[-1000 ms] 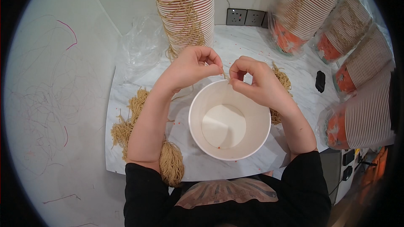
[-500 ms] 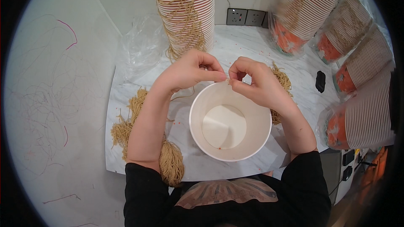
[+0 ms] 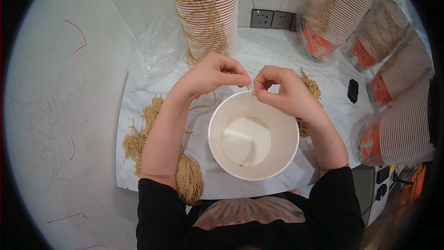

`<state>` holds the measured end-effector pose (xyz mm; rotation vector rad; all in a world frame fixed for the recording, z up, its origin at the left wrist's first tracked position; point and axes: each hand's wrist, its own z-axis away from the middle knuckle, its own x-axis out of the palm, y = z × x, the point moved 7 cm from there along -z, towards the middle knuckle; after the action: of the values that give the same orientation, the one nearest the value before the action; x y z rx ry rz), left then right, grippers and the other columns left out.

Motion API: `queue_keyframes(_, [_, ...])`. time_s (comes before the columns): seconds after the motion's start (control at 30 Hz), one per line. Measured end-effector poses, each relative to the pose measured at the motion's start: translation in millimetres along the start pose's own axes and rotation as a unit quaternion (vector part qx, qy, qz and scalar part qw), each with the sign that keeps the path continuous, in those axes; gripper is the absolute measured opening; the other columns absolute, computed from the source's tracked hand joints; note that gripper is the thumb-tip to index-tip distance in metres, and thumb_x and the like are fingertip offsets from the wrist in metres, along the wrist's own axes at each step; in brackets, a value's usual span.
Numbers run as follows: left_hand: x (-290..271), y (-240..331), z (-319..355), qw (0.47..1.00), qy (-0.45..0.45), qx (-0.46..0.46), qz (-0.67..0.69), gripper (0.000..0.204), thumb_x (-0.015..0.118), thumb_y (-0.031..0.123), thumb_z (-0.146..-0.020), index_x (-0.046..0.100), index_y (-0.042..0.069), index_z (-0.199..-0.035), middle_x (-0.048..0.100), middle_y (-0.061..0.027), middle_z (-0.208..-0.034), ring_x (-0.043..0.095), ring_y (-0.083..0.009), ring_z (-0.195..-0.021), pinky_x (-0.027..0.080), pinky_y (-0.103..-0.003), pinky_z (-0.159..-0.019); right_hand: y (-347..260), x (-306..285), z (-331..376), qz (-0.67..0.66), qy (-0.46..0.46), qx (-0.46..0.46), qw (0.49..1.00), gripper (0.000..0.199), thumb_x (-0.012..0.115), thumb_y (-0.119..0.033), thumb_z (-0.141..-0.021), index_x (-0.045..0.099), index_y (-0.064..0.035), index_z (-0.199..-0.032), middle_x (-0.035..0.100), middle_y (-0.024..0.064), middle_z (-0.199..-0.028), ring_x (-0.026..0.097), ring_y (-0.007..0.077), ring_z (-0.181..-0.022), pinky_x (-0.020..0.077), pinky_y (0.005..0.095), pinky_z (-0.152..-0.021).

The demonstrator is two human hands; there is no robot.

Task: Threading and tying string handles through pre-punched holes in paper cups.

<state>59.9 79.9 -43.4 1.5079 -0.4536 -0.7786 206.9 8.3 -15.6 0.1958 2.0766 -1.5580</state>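
A large white paper bucket [image 3: 283,135] stands in front of me with its mouth facing up. A few orange specks are inside it. My left hand [image 3: 216,75] is above the bucket's far left rim, thumb and forefinger pinched on a thin tan string [image 3: 203,106]. Opposite it, my right hand [image 3: 283,89] pinches at the far rim; what sits between those fingertips is too small to make out. A short gap separates the two pinches. Loose bundles of tan string [image 3: 188,180] lie by my left forearm, and another bundle [image 3: 311,85] is behind my right wrist.
A tall stack of paper buckets [image 3: 208,28], draped with string, rises at the back left beside a crumpled clear plastic bag [image 3: 159,48]. Wrapped bucket stacks [image 3: 407,120] line the right side. A small black object [image 3: 353,91] lies on the marble-patterned table [image 3: 273,48] near them.
My hands have drawn slightly apart, the right one shifting a little rightward. A short bit of string now shows below the left fingertips.
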Motion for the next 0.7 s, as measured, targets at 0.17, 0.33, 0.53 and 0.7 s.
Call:
queue_keyframes(0.17, [-1, 4, 2, 1.000, 0.000, 0.004, 0.009, 0.015, 0.077, 0.016, -0.088, 0.075, 0.003, -0.096, 0.071, 0.0000, -0.089, 0.062, -0.0058, -0.081, 0.048, -0.022, -0.072, 12, 1, -4, -0.053, -0.064, 0.017, 0.996, 0.022, 0.073, -0.019, -0.087, 0.064, -0.0003, -0.081, 0.065, 0.0006, -0.075, 0.060, 0.0077, -0.073, 0.0476, 0.0260, -0.062])
queue_keyframes(0.33, [3, 12, 4, 0.999, 0.032, 0.001, 0.028, 0.020, 0.073, 0.017, -0.092, 0.069, 0.005, -0.108, 0.070, 0.0024, -0.090, 0.061, -0.0036, -0.082, 0.045, -0.019, -0.069, 23, 14, -6, -0.180, -0.075, 0.117, 0.974, 0.031, 0.072, -0.031, -0.095, 0.066, -0.0016, -0.090, 0.065, -0.0016, -0.078, 0.060, 0.0053, -0.074, 0.0475, 0.0240, -0.064])
queue_keyframes(0.53, [1, 16, 3, 0.995, 0.082, 0.048, 0.023, 0.023, 0.071, 0.016, -0.094, 0.066, 0.001, -0.111, 0.069, -0.0019, -0.097, 0.065, -0.0074, -0.088, 0.051, -0.022, -0.079, 27, 16, -13, -0.234, -0.019, 0.083, 0.968, 0.026, 0.070, -0.028, -0.096, 0.067, -0.0019, -0.097, 0.066, -0.0021, -0.084, 0.059, 0.0044, -0.078, 0.0473, 0.0211, -0.070])
queue_keyframes(0.7, [0, 13, 1, 0.994, 0.087, 0.052, 0.039, 0.023, 0.072, 0.011, -0.092, 0.066, 0.000, -0.110, 0.069, -0.0037, -0.099, 0.066, -0.0089, -0.090, 0.052, -0.024, -0.083, 45, 25, -13, -0.359, -0.006, 0.173, 0.917, 0.018, 0.072, -0.023, -0.094, 0.068, -0.0057, -0.098, 0.064, -0.0026, -0.086, 0.057, 0.0046, -0.078, 0.0480, 0.0205, -0.070])
